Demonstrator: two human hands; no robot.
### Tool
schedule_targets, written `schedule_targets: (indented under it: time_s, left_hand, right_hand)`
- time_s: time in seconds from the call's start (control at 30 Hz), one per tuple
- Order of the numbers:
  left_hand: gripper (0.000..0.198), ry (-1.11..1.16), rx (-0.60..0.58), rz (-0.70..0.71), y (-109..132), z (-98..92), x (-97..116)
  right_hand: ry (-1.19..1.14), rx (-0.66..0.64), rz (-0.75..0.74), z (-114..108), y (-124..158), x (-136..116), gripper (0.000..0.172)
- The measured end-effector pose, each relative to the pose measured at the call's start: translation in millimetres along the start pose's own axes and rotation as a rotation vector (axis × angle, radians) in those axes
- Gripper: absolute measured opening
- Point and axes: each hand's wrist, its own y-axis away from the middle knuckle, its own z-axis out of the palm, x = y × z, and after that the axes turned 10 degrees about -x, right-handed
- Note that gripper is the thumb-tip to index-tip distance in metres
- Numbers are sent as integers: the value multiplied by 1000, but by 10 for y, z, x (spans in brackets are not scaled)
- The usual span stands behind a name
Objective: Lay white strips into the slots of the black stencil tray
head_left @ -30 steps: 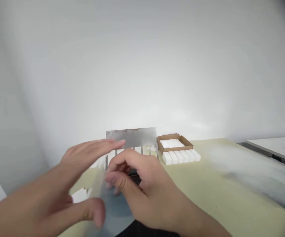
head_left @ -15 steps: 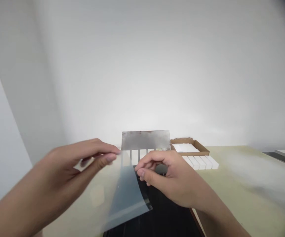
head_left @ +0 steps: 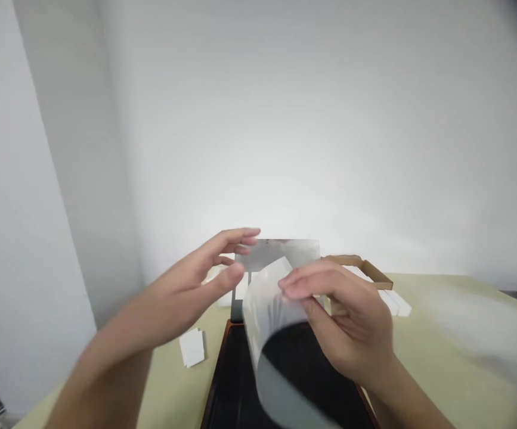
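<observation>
Plastic film, clear and thin, bows in a tall curve; its upper edge stands in front of the steel plate and its lower part hangs above a black tray with a brown rim; we cannot tell whether the lower edge touches the tray, since the sheet blurs there.

Right hand is closed on the film near its right edge; the fingers lie across the outer face and the thumb presses from the near side, so the sheet is pinched between them.

Left hand is open and raised, fingers curved and spread, with the palm turned toward the film; its thumb tip is just beside the film's left edge and we see no contact; it grips nothing.

Steel plate, grey with faint reddish marks along the top edge, lies directly behind both hands; we cannot tell whether it stands upright or lies flat; white bars show below it, partly hidden by the left hand and the film.

White card lies on the pale yellow table, left of the tray and well below the left hand; cardboard box tray sits to the right of the plate, mostly hidden behind the right hand; a row of white blocks lies just in front of it; white wall rises behind everything.
</observation>
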Motion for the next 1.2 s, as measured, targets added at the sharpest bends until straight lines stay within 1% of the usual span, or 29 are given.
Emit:
schedule_targets:
  time_s: [0.03,0.07,0.13,0.17,0.2,0.27,0.3,0.33,0.37,0.4,0.43,0.47,0.5,0.57,0.6,0.67,0.7,0.73,0.8,0.83,0.93,1.0,1.1,1.2]
  left_hand:
    - [54,72,-26,-9,-89,33,-27]
    - [56,149,-94,-16,-170,73,-54]
    - [52,313,-254,-27,-291,153,-106]
    - [48,384,-291,-27,-328,186,-128]
    - [43,438,-286,-21,-352,210,-147]
    - [36,480,-204,4,-370,226,-172]
    - [36,472,-163,17,-367,220,-175]
    - [36,457,-143,21,-357,209,-169]
    - [36,431,-138,17,-339,194,-152]
    - [34,393,-136,5,-314,181,-121]
    - [33,339,-134,-13,-282,172,-77]
    - [32,275,-133,-35,-244,169,-22]
    - [32,206,-133,-61,-201,172,42]
    - [35,86,-153,-105,-111,195,171]
    - [36,47,-173,-115,-67,211,228]
    - [39,-19,-216,-120,10,244,307]
    - [40,-52,-227,-115,41,258,329]
    - [41,-84,-228,-109,64,267,342]
    - [39,-135,-206,-89,94,273,354]
    - [37,-153,-187,-76,100,271,360]
    - [28,-196,-138,-28,102,255,392]
    - [25,-224,-113,-5,98,248,423]
    - [20,-238,-75,20,97,250,463]
    - [18,-210,-31,43,100,258,483]
  right_hand:
    - [-12,-7,-45,9,20,-26,31]
    - [-22,-16,-84,15,39,-51,34]
    - [-45,-30,-131,5,68,-93,39]
    - [-63,-40,-139,-17,75,-111,41]
    - [-80,-70,-131,-55,77,-127,41]
    - [-77,-221,-72,-166,67,-151,37]
    - [-59,-307,-26,-231,59,-155,35]
    - [-48,-367,25,-293,52,-153,33]
    - [-54,-387,85,-343,45,-145,29]
    - [-83,-359,156,-376,40,-131,26]
    - [-126,-302,238,-386,35,-116,22]
    - [-170,-246,326,-373,30,-101,19]
    - [-195,-219,404,-340,23,-89,19]
    - [-173,-221,520,-237,3,-75,36]
    - [-136,-214,545,-184,-10,-70,37]
    - [-63,-167,558,-107,-36,-58,22]
    - [-57,-149,565,-92,-47,-50,20]
    - [-83,-146,576,-92,-53,-42,25]
    - [-218,-186,601,-126,-57,-35,34]
    - [-302,-219,614,-151,-54,-39,35]
    - [-465,-324,651,-207,-41,-76,29]
    - [-499,-363,677,-213,-35,-99,26]
    - [-520,-359,691,-195,-32,-104,23]
    - [-556,-385,695,-180,-31,-101,17]
